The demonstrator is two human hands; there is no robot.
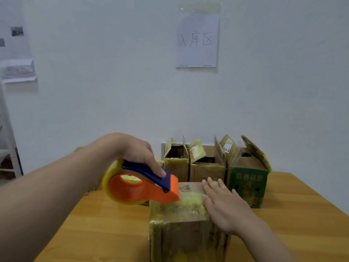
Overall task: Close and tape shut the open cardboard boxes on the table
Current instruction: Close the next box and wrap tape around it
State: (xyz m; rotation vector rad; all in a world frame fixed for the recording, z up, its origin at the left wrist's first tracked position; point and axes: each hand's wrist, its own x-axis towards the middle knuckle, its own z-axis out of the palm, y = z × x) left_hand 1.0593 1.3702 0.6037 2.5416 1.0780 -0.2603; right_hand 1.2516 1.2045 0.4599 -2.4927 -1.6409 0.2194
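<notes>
A closed cardboard box [186,224] wrapped in yellowish tape stands at the table's near middle. My left hand [136,152] grips an orange and blue tape dispenser [141,184], whose front edge rests on the box's top at the left. My right hand [221,203] lies flat with fingers spread on the right part of the box's top. Behind it stand three boxes with flaps up: a small brown box [176,165], a middle brown box [206,170] and a green printed box [247,181].
The wooden table [105,224] runs to the white wall. A paper sign [197,39] hangs on the wall above the boxes. Papers are taped on the wall at the far left, above a white shelf frame [7,140].
</notes>
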